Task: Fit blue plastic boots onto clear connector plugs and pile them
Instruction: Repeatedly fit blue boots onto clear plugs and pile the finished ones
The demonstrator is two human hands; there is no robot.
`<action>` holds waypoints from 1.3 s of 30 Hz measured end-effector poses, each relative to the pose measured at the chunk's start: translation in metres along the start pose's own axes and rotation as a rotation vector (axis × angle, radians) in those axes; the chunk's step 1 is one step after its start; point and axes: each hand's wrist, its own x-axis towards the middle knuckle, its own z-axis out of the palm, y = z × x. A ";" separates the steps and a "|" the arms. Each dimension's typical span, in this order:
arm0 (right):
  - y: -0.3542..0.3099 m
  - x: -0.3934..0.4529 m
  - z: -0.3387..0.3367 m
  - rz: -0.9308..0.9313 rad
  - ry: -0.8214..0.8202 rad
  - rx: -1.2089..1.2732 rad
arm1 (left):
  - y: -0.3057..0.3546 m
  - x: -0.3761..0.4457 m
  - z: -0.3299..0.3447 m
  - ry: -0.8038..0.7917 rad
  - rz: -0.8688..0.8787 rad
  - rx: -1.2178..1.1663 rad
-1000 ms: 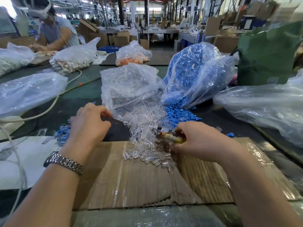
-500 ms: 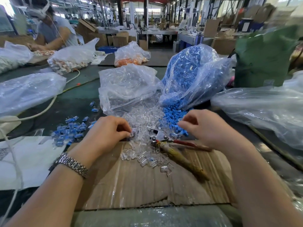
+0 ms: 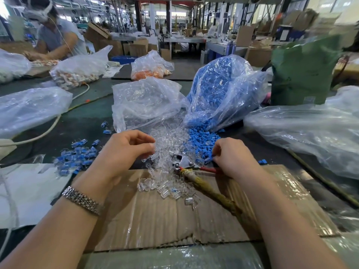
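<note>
Head view, stock as it is lying now. Clear connector plugs (image 3: pixel 171 144): a loose heap spilling out of an opened clear bag (image 3: pixel 143 101) onto the desk (image 3: pixel 93 117) and down over a flattened cardboard sheet (image 3: pixel 155 214). Blue boots (image 3: pixel 202 138): a second heap spilling out of the blue-filled bag (image 3: pixel 219 92), lying just beside the plugs on their right. Finished pieces (image 3: pixel 77 158): a small scattered pile of plugs wearing blue boots, lying on the desk to the left, near a white sheet (image 3: pixel 25 191).

Left hand (image 3: pixel 124 152): fingers curling over the clear heap, tips touching the plugs; whether one is pinched cannot be told. Right hand (image 3: pixel 231 158): fingers bending down at the edge of the blue heap, apparently pinching a boot, though the piece itself is too small to confirm. A crimping tool (image 3: pixel 186 166) with a wrapped handle is lying between the hands on the cardboard, untouched.

Progress, as a judgement: early. The finished pile is looking tiny against the two supply heaps and the bags behind them; nearly all the fitting and piling is remaining.
</note>
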 end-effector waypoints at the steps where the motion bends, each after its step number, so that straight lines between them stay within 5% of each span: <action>1: 0.001 0.001 -0.001 -0.001 0.009 0.016 | 0.001 -0.001 0.002 -0.038 -0.043 -0.099; 6: -0.005 -0.006 -0.013 -0.095 0.118 0.404 | 0.007 -0.006 0.011 -0.172 -0.112 -0.351; 10: -0.026 -0.023 -0.016 -0.239 -0.011 0.903 | 0.009 -0.010 0.016 -0.191 -0.112 -0.389; 13: -0.036 -0.029 -0.014 -0.344 -0.085 1.045 | 0.009 -0.012 0.019 -0.200 -0.095 -0.365; 29: -0.047 -0.034 0.000 -0.444 0.021 0.750 | 0.012 -0.014 0.017 -0.256 -0.052 -0.345; 39: -0.045 -0.036 -0.011 -0.468 0.021 0.853 | 0.019 -0.020 0.018 -0.324 -0.036 -0.442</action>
